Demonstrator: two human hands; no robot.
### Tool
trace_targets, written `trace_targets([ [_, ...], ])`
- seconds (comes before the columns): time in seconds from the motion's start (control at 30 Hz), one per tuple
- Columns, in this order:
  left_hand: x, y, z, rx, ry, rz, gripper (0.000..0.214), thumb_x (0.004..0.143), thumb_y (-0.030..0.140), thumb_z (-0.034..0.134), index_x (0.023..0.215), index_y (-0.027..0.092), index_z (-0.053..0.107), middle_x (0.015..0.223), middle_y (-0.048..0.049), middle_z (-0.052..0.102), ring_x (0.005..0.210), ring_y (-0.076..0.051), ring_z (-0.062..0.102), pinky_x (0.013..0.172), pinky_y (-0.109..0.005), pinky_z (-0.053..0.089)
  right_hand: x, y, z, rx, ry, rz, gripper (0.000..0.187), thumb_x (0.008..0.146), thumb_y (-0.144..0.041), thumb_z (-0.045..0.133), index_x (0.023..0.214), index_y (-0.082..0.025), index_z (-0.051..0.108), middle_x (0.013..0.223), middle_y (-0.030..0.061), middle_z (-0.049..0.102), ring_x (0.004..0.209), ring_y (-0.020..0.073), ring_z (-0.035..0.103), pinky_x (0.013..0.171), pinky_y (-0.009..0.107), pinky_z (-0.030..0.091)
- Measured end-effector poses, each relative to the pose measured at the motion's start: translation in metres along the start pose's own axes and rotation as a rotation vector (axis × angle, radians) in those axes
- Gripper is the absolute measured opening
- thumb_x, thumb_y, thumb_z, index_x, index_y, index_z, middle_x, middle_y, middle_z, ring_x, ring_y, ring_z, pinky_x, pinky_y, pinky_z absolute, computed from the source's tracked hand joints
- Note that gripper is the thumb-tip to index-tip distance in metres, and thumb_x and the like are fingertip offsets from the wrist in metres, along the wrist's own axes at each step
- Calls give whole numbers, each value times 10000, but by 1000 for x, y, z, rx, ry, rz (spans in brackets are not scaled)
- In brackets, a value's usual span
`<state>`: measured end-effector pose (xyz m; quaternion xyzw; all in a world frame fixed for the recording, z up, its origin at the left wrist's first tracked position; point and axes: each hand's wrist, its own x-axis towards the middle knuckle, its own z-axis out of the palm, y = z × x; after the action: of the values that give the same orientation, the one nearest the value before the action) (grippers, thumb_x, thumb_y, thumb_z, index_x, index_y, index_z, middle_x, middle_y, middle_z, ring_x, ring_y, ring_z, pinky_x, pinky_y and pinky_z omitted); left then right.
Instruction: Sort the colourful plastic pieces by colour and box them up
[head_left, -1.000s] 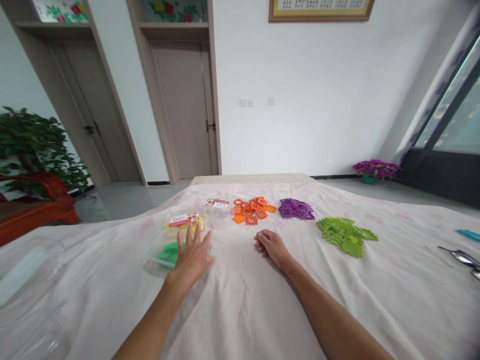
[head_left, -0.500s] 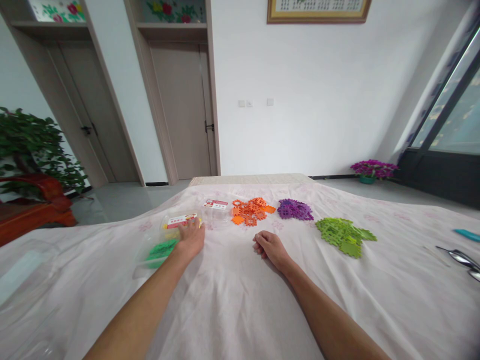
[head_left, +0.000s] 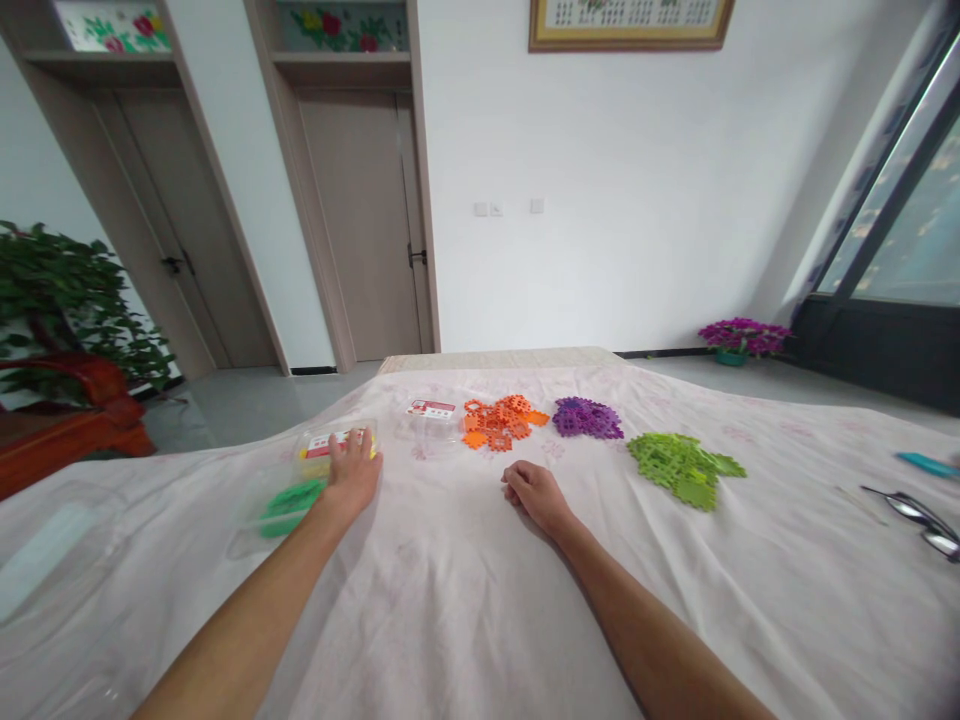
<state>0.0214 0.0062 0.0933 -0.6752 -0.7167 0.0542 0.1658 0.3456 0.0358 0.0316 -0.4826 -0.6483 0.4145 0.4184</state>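
My left hand (head_left: 352, 468) lies with fingers spread over the right side of a clear plastic box (head_left: 309, 447) that has a red and white label and yellow contents. Just nearer to me, a second clear box holds green pieces (head_left: 291, 506), partly covered by my left forearm. My right hand (head_left: 534, 492) rests on the cloth in a loose fist, with nothing visible in it. Beyond it lies a pile of orange notched flat pieces (head_left: 501, 422). Purple pieces (head_left: 587, 418) and lime-green pieces (head_left: 681, 466) form piles to its right.
Another clear labelled box (head_left: 433, 424) stands left of the orange pile. Clear plastic containers (head_left: 49, 550) sit at the left table edge. Glasses (head_left: 919, 515) and a teal object (head_left: 928, 464) lie at the far right. A pale floral cloth (head_left: 450, 590) covers the table.
My left hand has moved left, and the yellow-content box and the green-piece box have shifted left with it. My right hand stays in its loose fist on the cloth.
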Motion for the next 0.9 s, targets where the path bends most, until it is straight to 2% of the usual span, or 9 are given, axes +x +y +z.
trace_targets([
  [0.1, -18, 33, -9, -80, 124, 63, 413, 910, 151, 428, 1223, 196, 693, 1591, -152, 346, 1487, -369, 214, 1171, -619, 54, 1, 2, 1, -50, 14, -29, 244, 839, -376, 494, 758, -196, 637, 604, 0, 632, 496, 119, 530, 450, 209, 359],
  [0.2, -40, 74, -7, -310, 107, 106, 475, 897, 281, 522, 1363, 223, 598, 1587, -164, 351, 1483, -369, 239, 1184, -581, 116, 1, 2, 1, -89, 28, -57, 253, 848, -369, 479, 756, -201, 645, 604, 2, 643, 513, 133, 556, 491, 226, 391],
  [0.27, -53, 95, 1, -500, 60, 78, 510, 913, 372, 516, 1402, 237, 562, 1574, -179, 368, 1469, -386, 271, 1168, -598, 160, 1, 2, 1, -140, 41, -90, 259, 855, -362, 476, 752, -199, 650, 610, 7, 655, 543, 142, 584, 538, 234, 414],
  [0.33, -63, 107, 11, -566, 10, 30, 542, 933, 434, 474, 1432, 229, 530, 1561, -193, 385, 1452, -406, 298, 1147, -631, 178, 0, 2, 0, -191, 61, -109, 265, 864, -359, 475, 751, -199, 653, 618, 10, 666, 566, 146, 600, 569, 236, 418],
  [0.47, -71, 112, 21, -514, 36, 21, 558, 969, 447, 380, 1472, 225, 477, 1574, -169, 373, 1467, -365, 285, 1169, -593, 168, -1, 3, -1, -258, 92, -121, 261, 876, -350, 476, 757, -202, 656, 625, 9, 675, 579, 146, 598, 585, 232, 400],
  [0.9, -72, 111, 19, -501, 113, -30, 487, 951, 409, 441, 1398, 244, 545, 1523, -116, 461, 1425, -294, 358, 1176, -521, 221, 2, 5, 0, -455, 120, -143, 299, 896, -335, 446, 750, -189, 661, 672, 29, 684, 651, 153, 590, 629, 236, 361],
])
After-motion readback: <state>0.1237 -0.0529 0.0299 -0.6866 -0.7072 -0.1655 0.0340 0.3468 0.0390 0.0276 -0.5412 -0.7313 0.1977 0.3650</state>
